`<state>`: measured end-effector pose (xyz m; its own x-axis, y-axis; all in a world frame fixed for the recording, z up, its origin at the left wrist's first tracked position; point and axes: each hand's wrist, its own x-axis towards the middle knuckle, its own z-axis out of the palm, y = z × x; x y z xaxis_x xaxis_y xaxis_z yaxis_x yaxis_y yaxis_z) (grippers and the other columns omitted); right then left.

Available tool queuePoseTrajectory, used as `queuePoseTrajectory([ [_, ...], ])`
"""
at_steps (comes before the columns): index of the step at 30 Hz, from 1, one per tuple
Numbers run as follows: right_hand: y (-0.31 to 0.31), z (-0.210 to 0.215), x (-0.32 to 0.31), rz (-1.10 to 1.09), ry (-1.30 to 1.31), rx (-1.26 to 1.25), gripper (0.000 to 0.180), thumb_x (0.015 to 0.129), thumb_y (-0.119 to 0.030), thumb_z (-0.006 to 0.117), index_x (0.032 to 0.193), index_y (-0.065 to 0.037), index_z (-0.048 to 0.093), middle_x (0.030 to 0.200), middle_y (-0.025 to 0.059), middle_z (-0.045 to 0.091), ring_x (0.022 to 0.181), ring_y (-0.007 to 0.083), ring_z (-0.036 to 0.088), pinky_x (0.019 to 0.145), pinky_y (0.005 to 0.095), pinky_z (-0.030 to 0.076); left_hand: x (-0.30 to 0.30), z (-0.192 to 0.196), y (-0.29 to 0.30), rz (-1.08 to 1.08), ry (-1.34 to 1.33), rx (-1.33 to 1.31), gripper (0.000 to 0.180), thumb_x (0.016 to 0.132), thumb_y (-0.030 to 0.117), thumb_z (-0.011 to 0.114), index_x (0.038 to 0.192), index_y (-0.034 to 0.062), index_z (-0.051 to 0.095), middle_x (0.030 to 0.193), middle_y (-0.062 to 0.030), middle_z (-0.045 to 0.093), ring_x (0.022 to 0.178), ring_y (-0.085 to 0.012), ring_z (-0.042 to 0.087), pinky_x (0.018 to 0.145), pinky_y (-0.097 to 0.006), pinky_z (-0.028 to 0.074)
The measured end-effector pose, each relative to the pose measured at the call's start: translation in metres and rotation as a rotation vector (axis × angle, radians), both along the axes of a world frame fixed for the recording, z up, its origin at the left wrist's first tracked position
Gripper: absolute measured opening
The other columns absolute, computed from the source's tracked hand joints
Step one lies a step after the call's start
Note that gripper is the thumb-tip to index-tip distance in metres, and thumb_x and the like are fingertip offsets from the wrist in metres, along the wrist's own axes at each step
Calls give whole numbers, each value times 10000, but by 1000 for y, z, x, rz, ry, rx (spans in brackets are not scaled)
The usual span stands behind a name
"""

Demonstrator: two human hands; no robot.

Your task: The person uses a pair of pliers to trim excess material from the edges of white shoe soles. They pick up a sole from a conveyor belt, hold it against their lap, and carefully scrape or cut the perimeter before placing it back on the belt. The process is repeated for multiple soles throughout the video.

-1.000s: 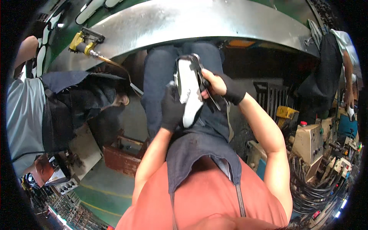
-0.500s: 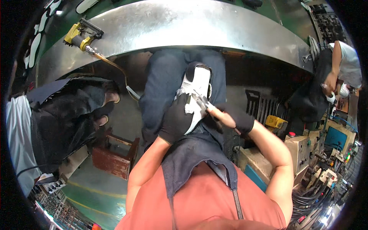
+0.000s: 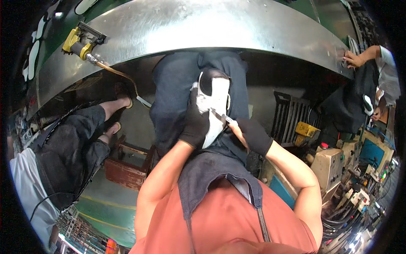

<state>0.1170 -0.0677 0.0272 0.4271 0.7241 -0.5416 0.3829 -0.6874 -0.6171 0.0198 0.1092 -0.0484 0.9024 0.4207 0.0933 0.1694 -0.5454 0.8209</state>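
A shoe (image 3: 219,95), white with a black part at its far end, lies lengthwise over my lap. My left hand (image 3: 195,125), in a black glove, is closed round its left side near the middle. My right hand (image 3: 252,134), gloved in black with bare fingertips, is closed on a slim metal hand tool (image 3: 228,119). The tool's dark tip touches or hovers just over the shoe's white surface; its exact kind is unclear. My dark apron (image 3: 203,173) covers the lap below the shoe.
A curved metal bench (image 3: 177,29) spans the far side. On its left lies a yellow-and-black air stapler (image 3: 80,44) with a hose (image 3: 114,71). People sit at left and right. A wooden stool (image 3: 124,173) stands left; machines (image 3: 330,169) and a slatted black crate (image 3: 285,116) are right.
My right hand and the tool have shifted slightly, and the tool's tip is lower on the shoe. The shoe has tilted a little. At right, a person's hand has reached to the bench edge.
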Motion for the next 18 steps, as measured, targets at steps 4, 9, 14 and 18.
queuePoseTrajectory([
  [4,1,33,35,115,51,-111,460,942,-393,444,867,33,600,784,265,595,685,395,602,622,443,457,23,26,-12,140,222,-96,702,831,224,546,1313,-150,199,1279,-391,344,1179,-494,398,997,-468,350],
  [9,49,109,55,286,-39,21,355,931,-323,494,862,11,595,728,250,557,666,391,563,601,411,437,21,17,-5,168,258,-83,755,816,201,581,1331,-145,151,1257,-410,346,1175,-489,404,990,-461,365],
  [14,17,0,31,233,59,-55,291,956,-255,475,927,21,564,768,163,586,634,219,519,608,351,438,-29,23,-11,-93,64,-358,759,835,188,610,1372,-84,148,1363,-323,281,1287,-433,306,1059,-405,285],
  [18,-12,-10,3,-132,291,-50,399,983,-350,408,916,17,550,710,92,550,660,145,557,599,302,458,-103,-4,-28,93,303,-833,572,941,181,490,1400,-33,224,1340,-212,399,1282,-275,352,1065,-351,277],
])
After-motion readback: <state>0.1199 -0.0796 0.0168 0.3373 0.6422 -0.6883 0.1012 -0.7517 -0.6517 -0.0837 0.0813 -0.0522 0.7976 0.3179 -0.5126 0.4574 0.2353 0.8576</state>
